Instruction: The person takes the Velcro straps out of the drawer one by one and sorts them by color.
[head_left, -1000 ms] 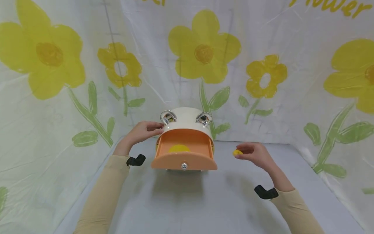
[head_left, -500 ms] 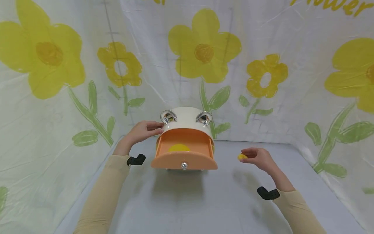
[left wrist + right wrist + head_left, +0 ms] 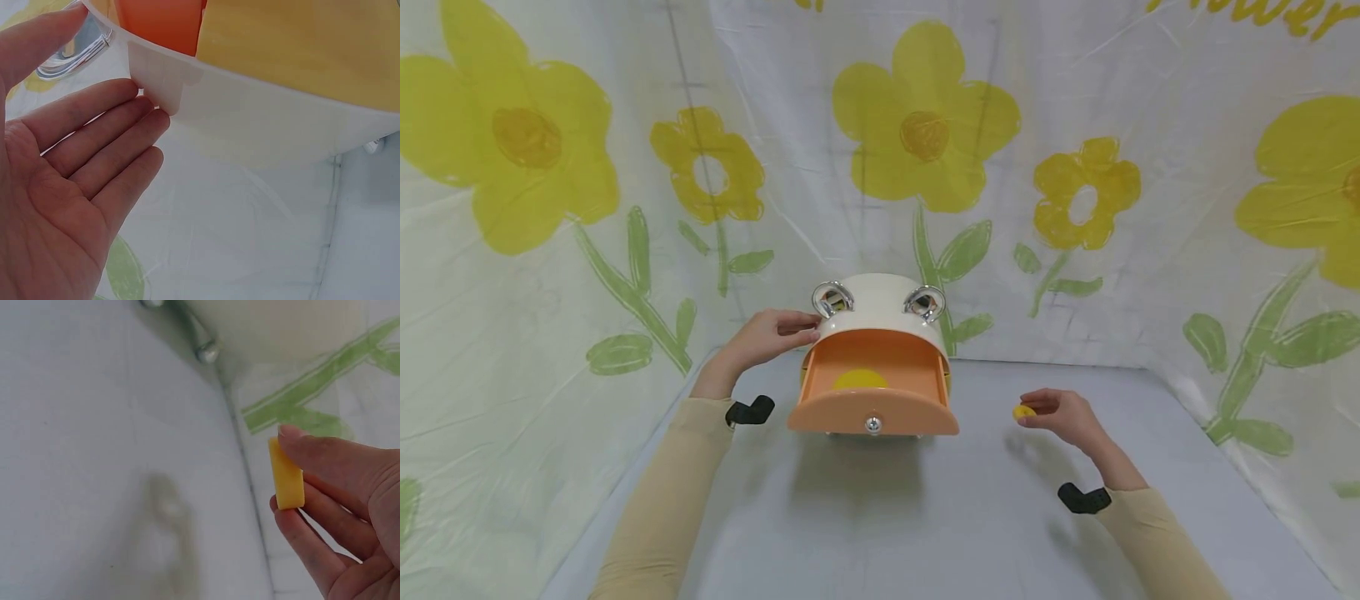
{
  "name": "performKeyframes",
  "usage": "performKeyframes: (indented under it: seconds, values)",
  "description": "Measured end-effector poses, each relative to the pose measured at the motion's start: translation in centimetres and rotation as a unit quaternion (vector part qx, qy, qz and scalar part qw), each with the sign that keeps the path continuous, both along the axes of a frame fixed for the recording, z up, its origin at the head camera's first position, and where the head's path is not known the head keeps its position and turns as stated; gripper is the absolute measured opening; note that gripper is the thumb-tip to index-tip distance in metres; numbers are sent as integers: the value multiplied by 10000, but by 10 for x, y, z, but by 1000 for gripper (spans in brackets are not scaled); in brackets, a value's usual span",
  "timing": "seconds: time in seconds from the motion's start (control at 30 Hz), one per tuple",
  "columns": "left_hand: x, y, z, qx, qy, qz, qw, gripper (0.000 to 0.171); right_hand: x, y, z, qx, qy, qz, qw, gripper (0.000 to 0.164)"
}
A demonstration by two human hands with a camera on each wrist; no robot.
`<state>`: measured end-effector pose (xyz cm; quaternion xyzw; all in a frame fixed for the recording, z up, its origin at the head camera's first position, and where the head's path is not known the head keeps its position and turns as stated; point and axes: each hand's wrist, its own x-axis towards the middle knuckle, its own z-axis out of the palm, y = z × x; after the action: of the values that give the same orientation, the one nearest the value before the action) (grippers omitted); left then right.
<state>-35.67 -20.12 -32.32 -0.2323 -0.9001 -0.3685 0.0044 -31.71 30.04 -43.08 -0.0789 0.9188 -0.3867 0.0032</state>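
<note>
In the head view a cream storage box (image 3: 880,302) with two silver ring-shaped eyes stands in the middle, its orange drawer (image 3: 831,414) pulled out. Something yellow and round-edged (image 3: 860,380) shows inside the drawer, partly hidden by the drawer front. My left hand (image 3: 765,340) is at the box's left side; in the left wrist view its straight fingertips (image 3: 159,119) touch the cream shell. To the right of the box, my right hand (image 3: 1067,417) pinches a small yellow block (image 3: 287,475) between thumb and fingers, above the table.
A pale grey-white table (image 3: 880,533) carries the box. White sheets (image 3: 797,217) printed with yellow flowers hang behind and at both sides. A silver ball knob (image 3: 872,425) sits on the drawer front, and each wrist wears a black camera mount (image 3: 1084,498).
My right hand, with the yellow block in it, has moved down and slightly to the right, away from the box. The left hand, box and drawer have stayed in place.
</note>
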Motion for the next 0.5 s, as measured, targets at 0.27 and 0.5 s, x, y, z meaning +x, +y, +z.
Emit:
performKeyframes:
  seconds: [0.27, 0.5]
  values:
    - [1, 0, 0, 7, 11, -1, 10000, 58, -7, 1, -16, 67, -85, -143, 9998, 56]
    - [1, 0, -1, 23, 11, -1, 10000, 58, -16, 3, -29, 218, -26, -190, 9996, 54]
